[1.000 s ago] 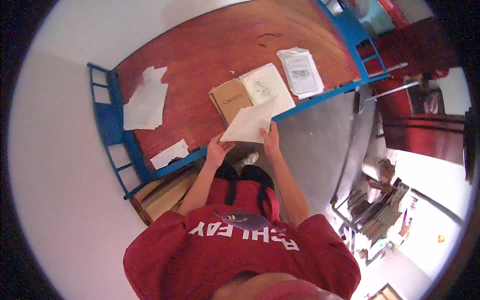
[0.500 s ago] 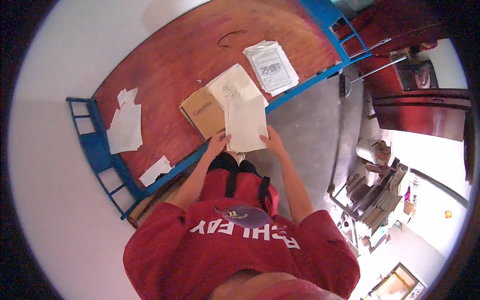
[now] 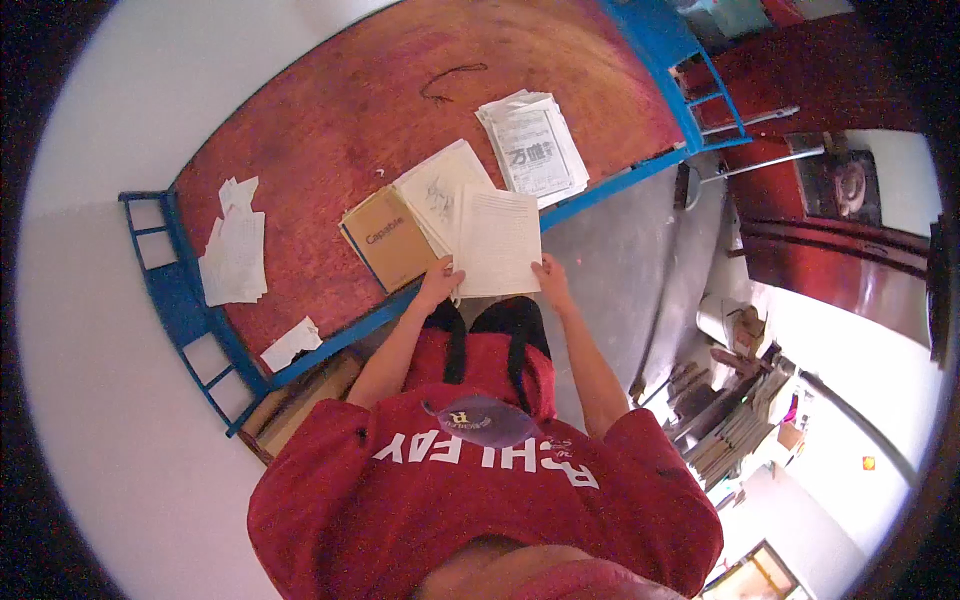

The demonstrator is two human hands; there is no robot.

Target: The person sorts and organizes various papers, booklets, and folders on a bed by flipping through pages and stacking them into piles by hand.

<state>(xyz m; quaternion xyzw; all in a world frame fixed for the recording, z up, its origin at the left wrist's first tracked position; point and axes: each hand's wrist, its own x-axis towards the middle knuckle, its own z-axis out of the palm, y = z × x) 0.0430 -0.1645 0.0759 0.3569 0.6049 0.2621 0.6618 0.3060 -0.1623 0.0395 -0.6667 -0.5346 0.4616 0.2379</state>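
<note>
My left hand (image 3: 440,284) pinches the lower left corner of a sheet of paper (image 3: 498,245) covered in faint lines. On the opposite side, my right hand (image 3: 550,281) grips the lower right corner. The sheet hangs over the bed's near edge, in front of an open notebook. That notebook has a brown cover (image 3: 388,240) marked "Capable" and a page (image 3: 440,198) with a dark sketch, partly hidden by the sheet. Whether one sheet or more is in my hands, I cannot tell.
A stack of printed papers (image 3: 537,152) lies on the reddish board (image 3: 310,150) of a blue-framed bed (image 3: 610,187). Loose white papers (image 3: 236,258), a torn piece (image 3: 291,343) and a dark cord (image 3: 450,77) lie there too. Piled cardboard (image 3: 735,430) stands at right.
The paper has tilted so its lined face shows more clearly, still between both hands. The whole view has shifted slightly with my head.
</note>
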